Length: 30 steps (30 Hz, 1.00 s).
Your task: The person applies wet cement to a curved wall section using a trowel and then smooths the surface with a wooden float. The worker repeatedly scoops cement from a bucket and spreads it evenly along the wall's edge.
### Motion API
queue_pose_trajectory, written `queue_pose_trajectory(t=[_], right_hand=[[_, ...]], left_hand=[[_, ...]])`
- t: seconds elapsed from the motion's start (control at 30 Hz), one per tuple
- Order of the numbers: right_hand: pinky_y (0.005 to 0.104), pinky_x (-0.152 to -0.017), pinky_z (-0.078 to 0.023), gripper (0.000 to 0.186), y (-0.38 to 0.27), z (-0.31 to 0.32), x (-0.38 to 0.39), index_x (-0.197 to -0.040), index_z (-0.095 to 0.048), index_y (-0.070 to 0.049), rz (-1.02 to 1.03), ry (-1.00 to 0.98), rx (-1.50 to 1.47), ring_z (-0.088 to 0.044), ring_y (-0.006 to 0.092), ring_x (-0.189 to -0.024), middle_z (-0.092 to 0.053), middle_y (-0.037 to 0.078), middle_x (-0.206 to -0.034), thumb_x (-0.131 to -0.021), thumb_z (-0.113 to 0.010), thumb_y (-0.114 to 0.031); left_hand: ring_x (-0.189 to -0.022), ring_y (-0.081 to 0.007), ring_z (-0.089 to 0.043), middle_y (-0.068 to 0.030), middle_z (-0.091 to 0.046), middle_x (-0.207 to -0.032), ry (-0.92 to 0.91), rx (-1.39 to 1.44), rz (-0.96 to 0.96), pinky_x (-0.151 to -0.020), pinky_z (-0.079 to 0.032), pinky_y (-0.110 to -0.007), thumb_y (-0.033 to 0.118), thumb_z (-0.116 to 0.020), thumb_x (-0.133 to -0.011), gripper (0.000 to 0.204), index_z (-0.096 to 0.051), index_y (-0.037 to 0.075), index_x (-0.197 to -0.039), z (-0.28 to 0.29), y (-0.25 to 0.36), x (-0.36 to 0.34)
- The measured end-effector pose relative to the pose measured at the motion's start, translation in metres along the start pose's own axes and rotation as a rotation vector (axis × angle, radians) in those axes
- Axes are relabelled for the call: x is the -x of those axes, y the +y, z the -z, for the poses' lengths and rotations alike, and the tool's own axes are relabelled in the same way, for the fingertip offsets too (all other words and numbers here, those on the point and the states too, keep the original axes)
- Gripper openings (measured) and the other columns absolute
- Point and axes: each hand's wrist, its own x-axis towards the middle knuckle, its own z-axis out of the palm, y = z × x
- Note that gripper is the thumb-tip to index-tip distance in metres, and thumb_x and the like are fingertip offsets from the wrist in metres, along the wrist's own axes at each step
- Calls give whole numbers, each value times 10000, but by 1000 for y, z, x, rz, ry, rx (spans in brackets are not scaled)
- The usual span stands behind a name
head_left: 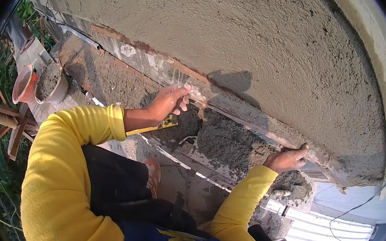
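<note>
A long, mortar-smeared straight strip point(249, 116) lies along the lower edge of the freshly plastered wall point(289, 49). My left hand point(168, 106) is at its upper left end, thumb and fingers curled closed on the edge. Farther down to the right, my right hand point(287, 159) pinches the strip between thumb and fingers. Just below my left hand is a flat yellow tool point(169, 121), partly hidden by my wrist and sleeve. Heaps of wet grey mortar point(228, 138) lie under the strip, between my two hands.
An orange bucket point(24, 85) and a pale bucket point(58, 93) with mortar inside stand at the far left. Wooden poles point(12, 123) and cables are beyond them. White corrugated sheeting point(326, 226) lies below at the lower right. My shoe point(152, 174) is on the narrow walkway.
</note>
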Motion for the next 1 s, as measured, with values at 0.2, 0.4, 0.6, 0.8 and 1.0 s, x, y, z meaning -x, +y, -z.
queue_pose_trajectory(t=[0.2,0.4,0.6,0.8,1.0], right_hand=[[305,-482,-495,401,17,-10,25,-1181,-490,4,32,-33,-143,-692,193,-938,-686,183,-1387,-1058,-604,-360],[487,-957,-502,508,78,49,-24,-1225,-574,93,42,290,182,-646,376,-1142,-655,271,-1227,-1019,-665,-363],[549,-959,-513,585,148,126,-59,-1229,-597,136,49,166,600,-681,479,-1080,-697,331,-1152,-981,-732,-376],[537,-762,-571,578,114,138,-88,-926,-727,3,219,-205,1067,-697,487,-812,-746,249,-908,-1036,-621,-554],[347,-508,-492,325,-9,115,-95,-875,-715,-61,-266,-599,-146,-653,219,-550,-705,106,-711,-1062,-680,-324]], left_hand=[[-632,-128,-589,-25,-614,-747,113,16,-163,-573,-444,-277,451,-606,-1086,408,-572,76,-931,14,-5,-11],[-700,-120,-633,27,-623,-805,-66,-138,280,-639,-466,-310,590,-686,-1004,426,-625,170,-956,-9,-44,-2],[-701,-170,-646,20,-614,-785,-174,-201,509,-631,-480,-350,610,-720,-971,434,-633,186,-940,-25,-75,-24],[-697,-210,-630,-6,-604,-791,-119,-288,651,-578,-459,-369,672,-701,-944,482,-620,197,-957,-11,-97,-59],[-705,-230,-619,1,-576,-759,-193,-266,693,-616,-452,-373,739,-659,-930,537,-589,207,-899,-9,-81,-67]])
